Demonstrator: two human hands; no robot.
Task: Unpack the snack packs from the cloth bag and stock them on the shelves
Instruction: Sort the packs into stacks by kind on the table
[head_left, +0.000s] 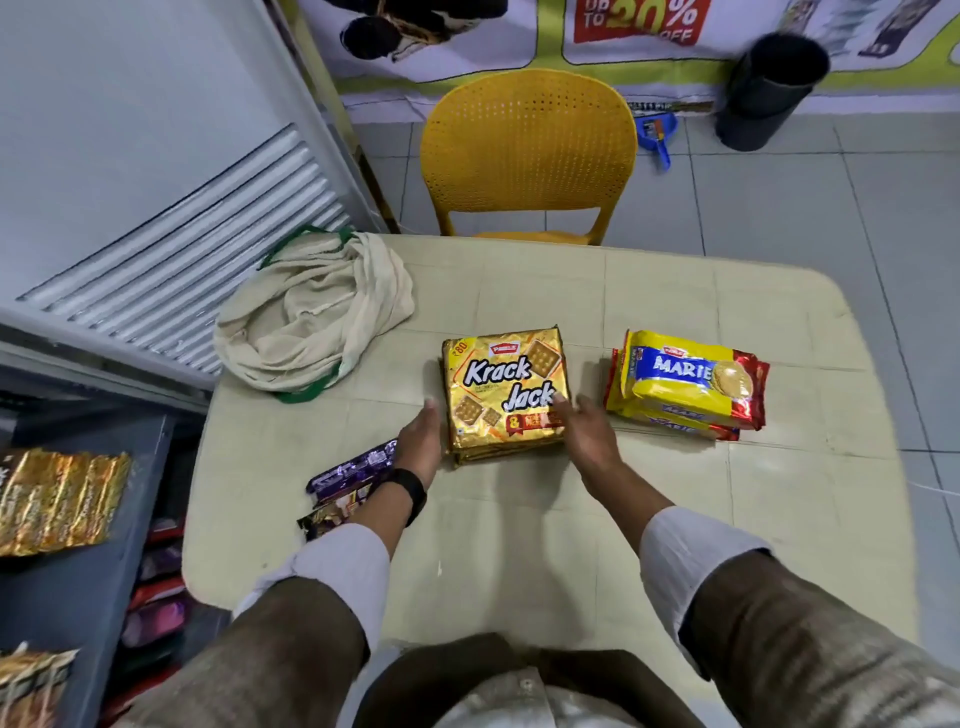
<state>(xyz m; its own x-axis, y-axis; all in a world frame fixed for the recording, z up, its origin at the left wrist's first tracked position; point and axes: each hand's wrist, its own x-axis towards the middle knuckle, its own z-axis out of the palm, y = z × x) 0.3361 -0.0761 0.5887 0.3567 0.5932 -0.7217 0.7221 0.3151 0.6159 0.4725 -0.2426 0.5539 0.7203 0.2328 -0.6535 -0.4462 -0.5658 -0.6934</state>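
A stack of gold Krack Jack packs (504, 389) lies in the middle of the beige table (571, 519). My left hand (422, 439) is against the stack's left side, fingers apart. My right hand (584, 428) is at its right side, fingers apart, touching the top pack's edge. Neither hand has closed on it. To the right lies a pile of yellow Marie packs (685, 384). Purple packs (348, 486) lie at the table's left edge, partly under my left forearm. The slumped cream cloth bag (311, 312) with green trim sits at the far left corner.
Grey shelves (78, 545) at the lower left hold gold packs (57, 499) and red and pink packs below. A yellow plastic chair (527, 156) stands behind the table. A black bin (769, 88) and a blue dustpan (657, 135) are on the tiled floor.
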